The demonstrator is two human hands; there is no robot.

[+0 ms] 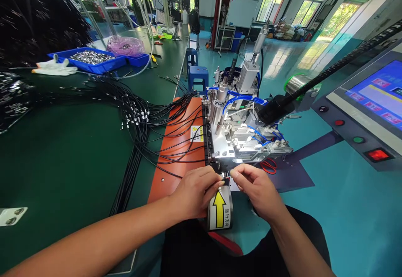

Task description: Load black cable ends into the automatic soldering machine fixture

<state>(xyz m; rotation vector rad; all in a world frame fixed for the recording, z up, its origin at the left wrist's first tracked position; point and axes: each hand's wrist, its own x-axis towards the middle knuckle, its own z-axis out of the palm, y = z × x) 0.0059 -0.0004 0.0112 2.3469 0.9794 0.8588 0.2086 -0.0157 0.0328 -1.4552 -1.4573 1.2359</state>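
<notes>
My left hand (196,191) and my right hand (256,187) meet at the front edge of a small metal assembly machine (238,130). Both pinch a tiny dark part with red wire ends (226,179) between thumb and forefinger. Just below the fingers is a curved cover with a yellow arrow label (220,208). Several thin black cables with metal ends (147,120) fan across the orange plate (176,143) on the left of the machine.
A green bench (63,155) stretches left, with blue trays of metal parts (91,59) and white gloves (52,67) at its back. A control panel with a screen (377,97) and buttons stands on the right. Red-handled scissors (268,166) lie beside the machine. Blue stools (197,76) stand behind.
</notes>
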